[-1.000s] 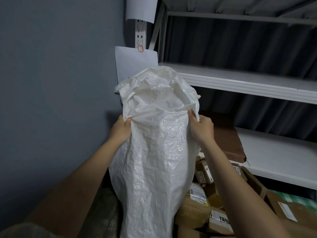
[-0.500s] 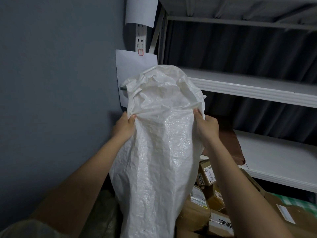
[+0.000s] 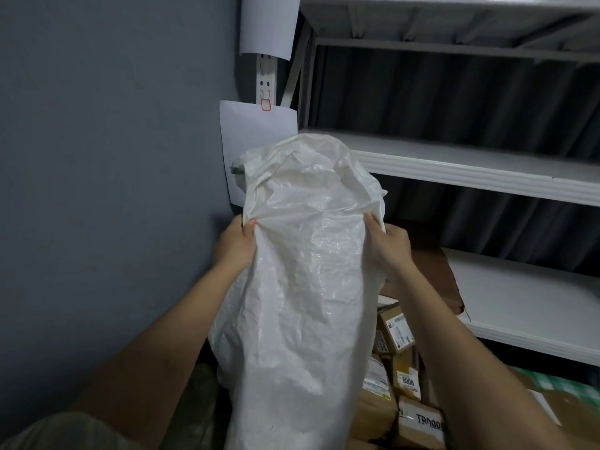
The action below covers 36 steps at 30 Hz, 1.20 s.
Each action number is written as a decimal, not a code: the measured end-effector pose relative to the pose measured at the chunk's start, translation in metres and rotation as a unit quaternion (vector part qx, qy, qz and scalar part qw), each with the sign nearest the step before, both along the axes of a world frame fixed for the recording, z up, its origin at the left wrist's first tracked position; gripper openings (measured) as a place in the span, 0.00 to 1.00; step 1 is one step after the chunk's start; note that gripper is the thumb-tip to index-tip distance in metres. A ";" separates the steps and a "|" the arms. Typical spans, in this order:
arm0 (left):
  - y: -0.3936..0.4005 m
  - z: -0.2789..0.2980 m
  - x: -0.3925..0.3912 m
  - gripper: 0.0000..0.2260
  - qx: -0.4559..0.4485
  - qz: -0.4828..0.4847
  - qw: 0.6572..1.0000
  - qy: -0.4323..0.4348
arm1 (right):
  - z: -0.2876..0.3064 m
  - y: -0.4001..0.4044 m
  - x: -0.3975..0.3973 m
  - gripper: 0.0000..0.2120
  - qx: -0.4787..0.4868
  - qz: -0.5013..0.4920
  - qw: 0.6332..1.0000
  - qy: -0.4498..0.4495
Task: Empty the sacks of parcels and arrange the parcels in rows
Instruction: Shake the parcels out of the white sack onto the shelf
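A white woven sack [image 3: 302, 287] stands upended in front of me, its crumpled closed end on top. My left hand [image 3: 235, 243] grips the sack's left side, fingers curled into the fabric. At the same height my right hand [image 3: 388, 245] grips the right side. Several brown cardboard parcels [image 3: 394, 332] with white labels lie piled at the sack's lower right, one printed with dark letters [image 3: 422, 420]. The sack's mouth is hidden below the frame.
White metal shelving [image 3: 470, 164] runs along the right, with a brown flat package [image 3: 435, 274] on its lower shelf. A grey wall [image 3: 97, 190] is on the left. White paper sheets [image 3: 253, 134] hang on the shelf post. A green-white checked item [image 3: 558, 388] lies at the lower right.
Both hands have kept their grip and shifted slightly right and down with the sack. The sack's top has slumped and more parcels show at the lower right.
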<state>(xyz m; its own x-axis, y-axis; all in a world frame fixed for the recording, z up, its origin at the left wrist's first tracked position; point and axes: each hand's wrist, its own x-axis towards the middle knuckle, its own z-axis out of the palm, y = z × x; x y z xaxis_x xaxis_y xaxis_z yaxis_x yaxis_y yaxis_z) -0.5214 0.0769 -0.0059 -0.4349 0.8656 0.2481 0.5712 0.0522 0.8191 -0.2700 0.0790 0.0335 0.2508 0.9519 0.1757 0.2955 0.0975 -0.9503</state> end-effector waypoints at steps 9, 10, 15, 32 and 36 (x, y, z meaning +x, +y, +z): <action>0.005 0.005 -0.002 0.17 0.012 -0.011 1.000 -0.006 | -0.006 0.001 0.005 0.20 0.008 0.034 0.999 0.016; 0.005 0.006 -0.002 0.17 0.013 -0.012 1.000 -0.003 | -0.005 0.001 0.005 0.20 0.009 0.034 0.999 0.011; 0.006 0.019 -0.003 0.18 0.026 -0.017 1.000 0.003 | 0.001 0.006 0.004 0.21 0.010 0.044 0.999 0.021; 0.005 0.020 -0.006 0.19 0.004 -0.008 0.999 0.042 | -0.007 0.018 0.016 0.18 -0.014 0.118 0.992 0.041; 0.004 0.017 -0.007 0.18 0.003 0.000 1.000 0.028 | -0.017 0.015 0.023 0.28 -0.001 0.116 0.990 0.075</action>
